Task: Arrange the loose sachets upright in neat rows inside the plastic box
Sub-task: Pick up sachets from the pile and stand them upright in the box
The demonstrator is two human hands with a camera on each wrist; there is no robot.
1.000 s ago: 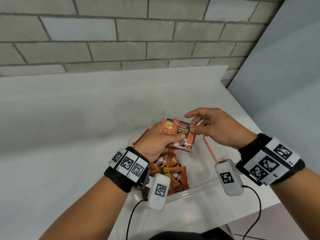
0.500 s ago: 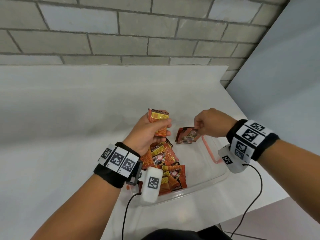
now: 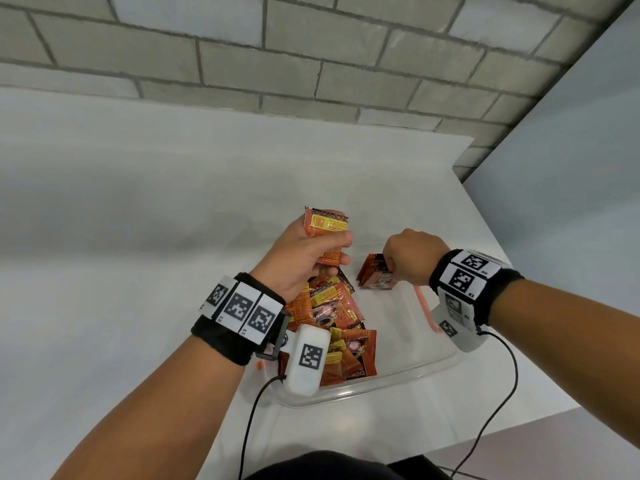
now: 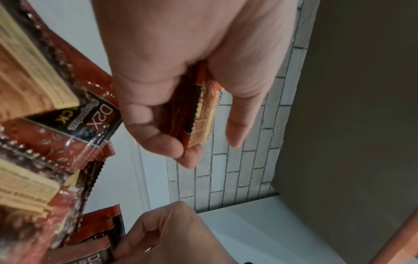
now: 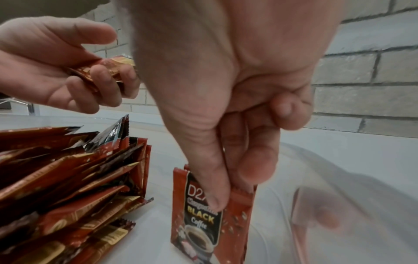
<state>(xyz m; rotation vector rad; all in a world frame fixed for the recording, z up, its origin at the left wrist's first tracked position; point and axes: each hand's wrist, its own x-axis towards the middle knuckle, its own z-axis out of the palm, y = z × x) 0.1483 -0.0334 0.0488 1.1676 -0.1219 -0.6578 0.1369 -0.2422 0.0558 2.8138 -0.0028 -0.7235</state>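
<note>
A clear plastic box sits on the white table, with a loose heap of red-orange coffee sachets in its left half. My left hand is raised above the heap and grips a small bunch of sachets between thumb and fingers. My right hand pinches the top edge of an upright sachet stack standing on the box floor near the far wall. The heap lies left of it.
A brick wall runs behind the table and a grey panel closes the right side. The table's right edge lies just beyond the box. An orange clip sits on the box's right rim. Wrist camera cables hang near the front.
A second ago both hands held one sachet together above the box. Since then the right hand took sachets down to the box floor, while the left hand kept its bunch raised.
</note>
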